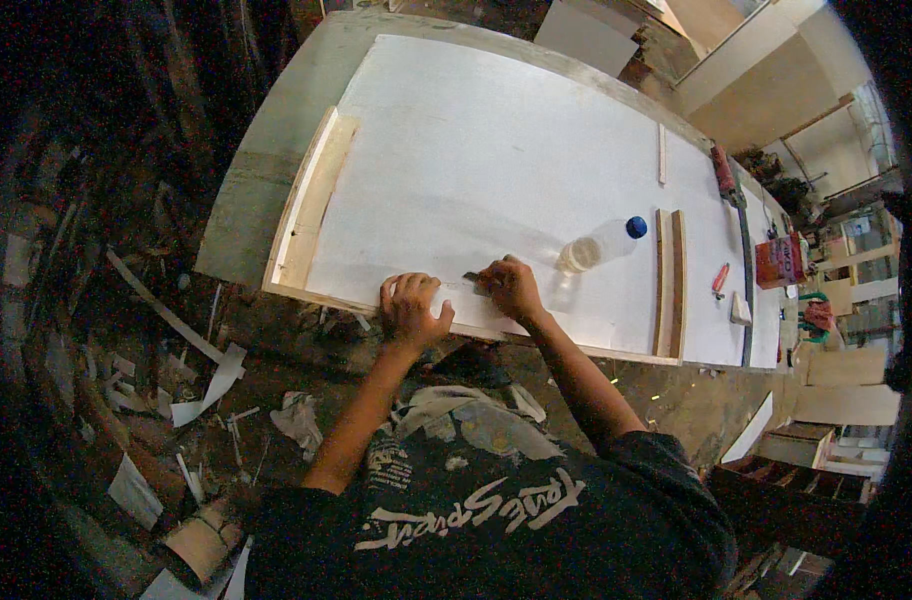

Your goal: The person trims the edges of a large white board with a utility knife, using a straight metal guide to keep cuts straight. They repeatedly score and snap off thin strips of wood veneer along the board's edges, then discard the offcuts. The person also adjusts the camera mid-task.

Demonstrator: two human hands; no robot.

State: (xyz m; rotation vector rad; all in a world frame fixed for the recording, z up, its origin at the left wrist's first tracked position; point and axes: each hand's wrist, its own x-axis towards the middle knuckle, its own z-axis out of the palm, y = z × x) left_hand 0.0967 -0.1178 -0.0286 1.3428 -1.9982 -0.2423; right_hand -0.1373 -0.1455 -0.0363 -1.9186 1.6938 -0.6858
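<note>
My left hand rests near the front edge of a large white panel, its thumb apart from its fingers. It lies flat on the surface and grips nothing. To its right, my right hand is closed round a small dark flat tool. The tool's tip points left, low over the panel; its exact kind is too small to tell. A thin strip of the panel's edge passes beneath both hands. Beside my right hand is a clear bottle with a blue cap and pale yellowish liquid at its base.
Wooden strips border the panel's left end. Two wooden battens cross its right part. Farther right are a red-handled tool, a long dark bar and a red can. Scraps litter the floor at left.
</note>
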